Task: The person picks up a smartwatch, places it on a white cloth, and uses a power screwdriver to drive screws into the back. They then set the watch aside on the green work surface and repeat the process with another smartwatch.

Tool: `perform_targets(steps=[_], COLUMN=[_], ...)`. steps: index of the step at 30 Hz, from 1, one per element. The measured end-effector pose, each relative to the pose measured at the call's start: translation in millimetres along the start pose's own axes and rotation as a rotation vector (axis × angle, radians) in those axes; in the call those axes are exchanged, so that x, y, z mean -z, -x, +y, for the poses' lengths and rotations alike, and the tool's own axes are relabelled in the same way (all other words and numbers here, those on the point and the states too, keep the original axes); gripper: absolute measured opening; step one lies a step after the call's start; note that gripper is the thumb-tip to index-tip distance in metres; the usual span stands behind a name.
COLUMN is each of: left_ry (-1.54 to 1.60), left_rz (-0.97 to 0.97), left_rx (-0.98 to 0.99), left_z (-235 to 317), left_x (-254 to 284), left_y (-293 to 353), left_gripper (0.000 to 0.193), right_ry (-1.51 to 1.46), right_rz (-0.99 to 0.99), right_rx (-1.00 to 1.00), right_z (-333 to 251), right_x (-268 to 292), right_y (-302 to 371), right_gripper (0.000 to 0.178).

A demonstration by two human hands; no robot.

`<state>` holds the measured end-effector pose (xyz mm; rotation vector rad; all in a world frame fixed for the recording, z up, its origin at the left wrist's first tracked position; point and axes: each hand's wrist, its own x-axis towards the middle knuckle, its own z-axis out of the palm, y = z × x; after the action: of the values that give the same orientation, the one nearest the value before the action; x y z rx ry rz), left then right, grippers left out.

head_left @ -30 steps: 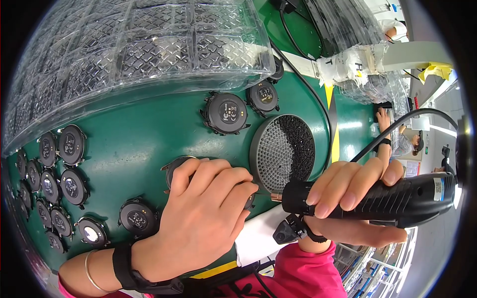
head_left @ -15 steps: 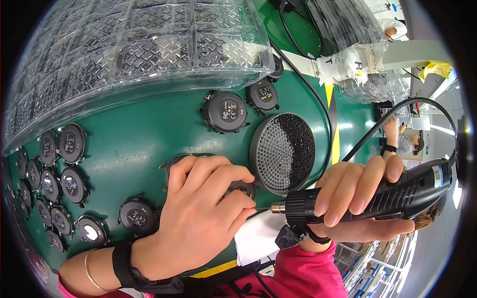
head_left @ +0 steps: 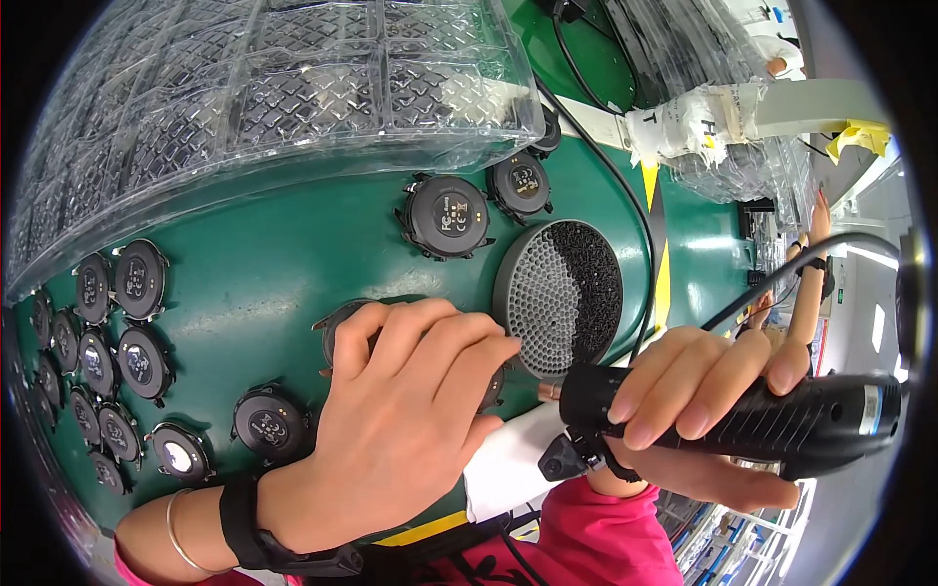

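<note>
My left hand (head_left: 410,391) is bent over a round black watch body (head_left: 495,388), mostly hidden, with index finger and thumb on either side of it. Another watch body (head_left: 338,330) pokes out from under its knuckles. My right hand (head_left: 694,391) grips a black electric screwdriver (head_left: 821,420) held sideways. The screwdriver's copper-coloured nose points left towards the watch body under my left hand, apart from it. Just beyond stands a round grey dish (head_left: 535,303), its dimpled face partly covered by tiny black screws.
Several watch bodies (head_left: 147,361) lie back side up on the green table (head_left: 244,254) at left. Two more, including one watch body (head_left: 446,217), lie beyond the dish. Clear plastic trays (head_left: 293,98) are stacked at the far left. A white cloth (head_left: 518,464) lies near me; a black cable (head_left: 625,186) crosses behind.
The screwdriver has drawn back from the fingertips of my left hand, and its rear has dipped. My left index finger has stretched out to the right and thumb and index have spread apart.
</note>
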<state>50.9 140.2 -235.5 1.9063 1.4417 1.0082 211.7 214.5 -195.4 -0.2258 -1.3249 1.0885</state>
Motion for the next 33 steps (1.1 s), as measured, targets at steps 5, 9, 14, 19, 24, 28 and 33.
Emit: perform_targets(steps=[5,9,14,19,24,28,33], left_ry=[-0.063,-0.075,-0.070,-0.083,-0.111,-0.102,-0.086], left_rz=[-0.010,-0.015,-0.012,-0.004,-0.021,-0.022,-0.001], left_rx=[-0.009,-0.013,-0.016,-0.019,-0.044,-0.046,-0.046], left_z=[-2,-1,-2,-2,-2,-2,-3], left_x=[-1,-1,-2,-2,-1,-3,-4], left_y=[1,2,2,2,2,1,2], left_gripper=[0.065,0.065,0.065,0.065,0.058,0.054,0.050], right_ry=[0.049,0.081,0.083,0.085,0.111,0.045,-0.021], right_rz=[-0.007,-0.005,-0.022,-0.001,-0.106,-0.378,-0.359], right_rx=[0.049,0.027,0.026,0.025,0.023,-0.096,-0.153], right_z=[1,3,2,3,1,-8,-6], right_x=[4,3,3,-1,-1,4,8], right_y=[1,3,2,3,7,0,1], right_gripper=[0.071,0.072,0.072,0.070,0.068,0.032,0.027])
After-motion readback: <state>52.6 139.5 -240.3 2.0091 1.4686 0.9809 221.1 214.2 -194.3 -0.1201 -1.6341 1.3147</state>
